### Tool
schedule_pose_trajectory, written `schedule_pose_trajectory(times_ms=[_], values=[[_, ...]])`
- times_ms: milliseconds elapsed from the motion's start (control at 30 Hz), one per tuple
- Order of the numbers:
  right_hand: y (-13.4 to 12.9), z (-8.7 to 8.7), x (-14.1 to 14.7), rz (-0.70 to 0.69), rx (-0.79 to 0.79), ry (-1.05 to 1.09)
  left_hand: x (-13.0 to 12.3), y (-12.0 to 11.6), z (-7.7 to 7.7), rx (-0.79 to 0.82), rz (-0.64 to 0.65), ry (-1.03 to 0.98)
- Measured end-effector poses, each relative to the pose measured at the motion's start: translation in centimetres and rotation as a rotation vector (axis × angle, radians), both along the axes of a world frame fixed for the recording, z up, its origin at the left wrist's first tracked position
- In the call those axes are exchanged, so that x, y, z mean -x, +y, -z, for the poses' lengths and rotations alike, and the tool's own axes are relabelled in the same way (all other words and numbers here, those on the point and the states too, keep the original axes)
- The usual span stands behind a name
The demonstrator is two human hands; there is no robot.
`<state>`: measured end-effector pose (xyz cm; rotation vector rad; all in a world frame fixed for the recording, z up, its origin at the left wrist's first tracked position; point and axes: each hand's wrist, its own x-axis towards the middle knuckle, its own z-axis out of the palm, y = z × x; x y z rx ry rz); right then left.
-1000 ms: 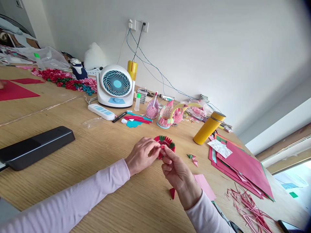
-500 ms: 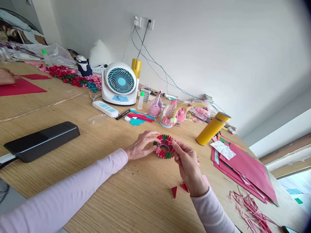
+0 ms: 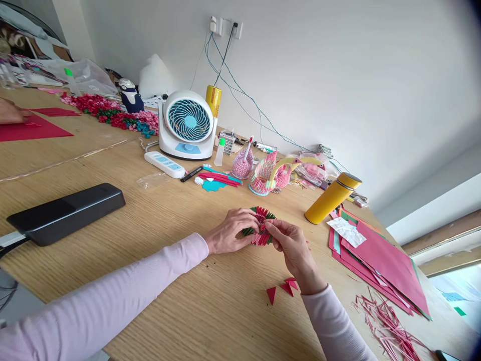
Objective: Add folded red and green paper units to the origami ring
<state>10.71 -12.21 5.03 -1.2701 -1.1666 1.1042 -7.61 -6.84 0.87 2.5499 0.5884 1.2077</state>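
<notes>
A small ring of folded red and green paper pieces (image 3: 261,213) sits on the wooden table before me, partly covered by my fingers. My left hand (image 3: 236,231) grips its left side, with fingers over the back and the thumb at the front. Thumb and forefinger of my right hand (image 3: 291,245) are pinched together over the ring's right part. Whatever is in that pinch is too small or hidden to name. Below my right hand lie several loose red paper triangles (image 3: 271,296).
Left is a long black case (image 3: 67,213). Behind stand a white fan (image 3: 188,123), a power strip (image 3: 164,164) and folded-paper swans (image 3: 263,175). To the right are a yellow flask (image 3: 332,198), red paper sheets (image 3: 387,260) and paper strips (image 3: 387,321). Another person's hand (image 3: 13,113) rests far left.
My left hand has moved right and closed in on the ring. My right hand's pinch has shifted from the ring's right edge to over its inner part.
</notes>
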Motion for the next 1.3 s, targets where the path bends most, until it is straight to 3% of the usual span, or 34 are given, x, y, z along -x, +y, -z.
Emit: schedule_pose_trajectory(times_ms=[467,833,1300], values=[[0.4,0.4,-1.1,-0.126,-0.044,-0.193,-1.1,-0.2,0.2,-0.009,-0.112,0.008],[0.5,0.6,-1.6,-0.210,-0.075,-0.392,-1.1,-0.3,0.4,0.024,-0.103,0.005],[-0.1,-0.3,-1.0,-0.208,-0.165,-0.760,-1.0,-0.5,0.1,0.095,-0.119,0.061]])
